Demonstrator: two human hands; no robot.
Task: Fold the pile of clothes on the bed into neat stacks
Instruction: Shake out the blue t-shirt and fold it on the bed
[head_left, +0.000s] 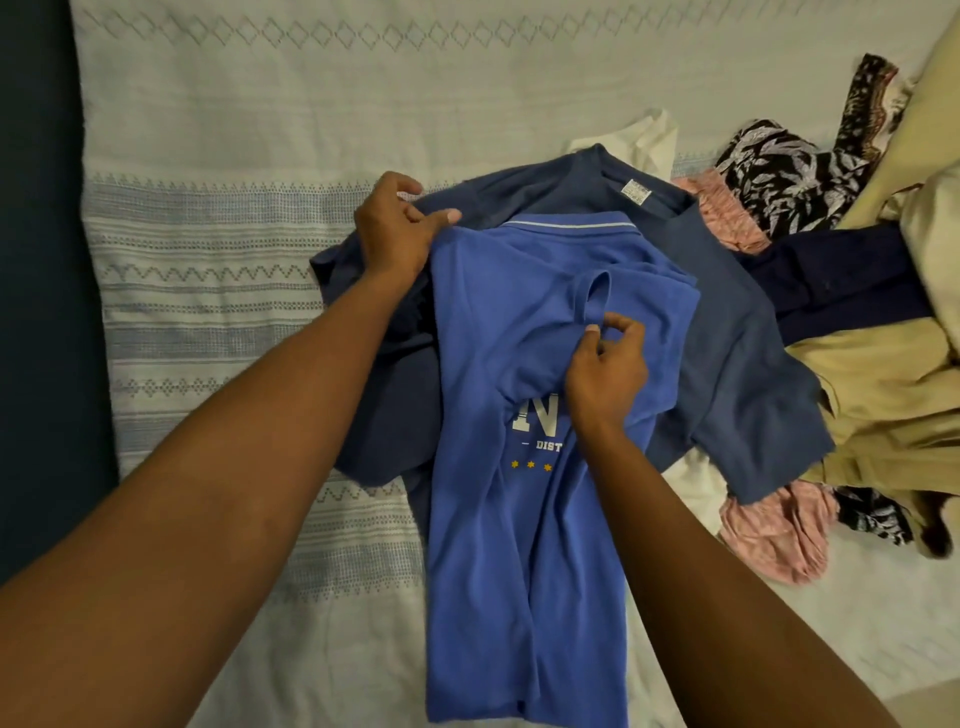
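Note:
A bright blue polo shirt (493, 545) with white lettering and small yellow stars lies lengthwise in the middle of the bed, on top of a darker blue T-shirt (737, 364). My left hand (397, 228) pinches the polo's upper left shoulder edge. My right hand (605, 369) pinches a folded sleeve at the polo's chest. The polo's white-trimmed collar points away from me. The dark T-shirt spreads out beneath, its neck label showing at the far side.
The unfolded pile sits to the right: beige trousers (883, 395), a navy garment (841, 280), pink fabric (774, 530), a black-and-white leaf print (779, 171) and a cream piece (649, 140). The patterned white bedspread (234, 260) stretches left; its dark edge (36, 312) borders the far left.

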